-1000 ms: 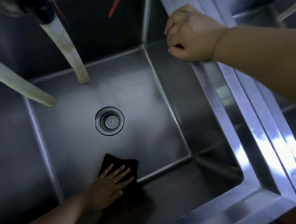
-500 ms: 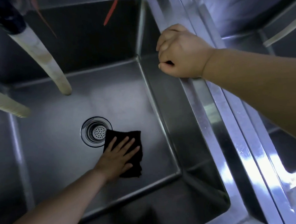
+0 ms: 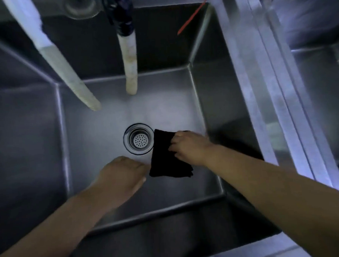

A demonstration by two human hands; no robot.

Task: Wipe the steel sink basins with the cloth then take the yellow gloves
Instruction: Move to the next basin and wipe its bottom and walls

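Note:
A black cloth [image 3: 165, 161] lies on the floor of the steel sink basin [image 3: 99, 130], just right of the round drain [image 3: 139, 139]. My right hand [image 3: 190, 147] reaches down into the basin and grips the cloth's right side with curled fingers. To the cloth's left is my left hand [image 3: 124, 174], low over the basin floor, fingers relaxed, fingertips at the cloth's left edge. No yellow gloves are in view.
Two pale hoses [image 3: 131, 72] [image 3: 66, 70] hang down into the back of the basin. A thin red strip [image 3: 191, 17] sticks out at the back right corner. A steel divider rim [image 3: 269, 86] separates this basin from another basin [image 3: 317, 84] on the right.
My right hand left the divider rim, came down into the basin and took hold of the cloth. My left hand came off the cloth and now sits beside it.

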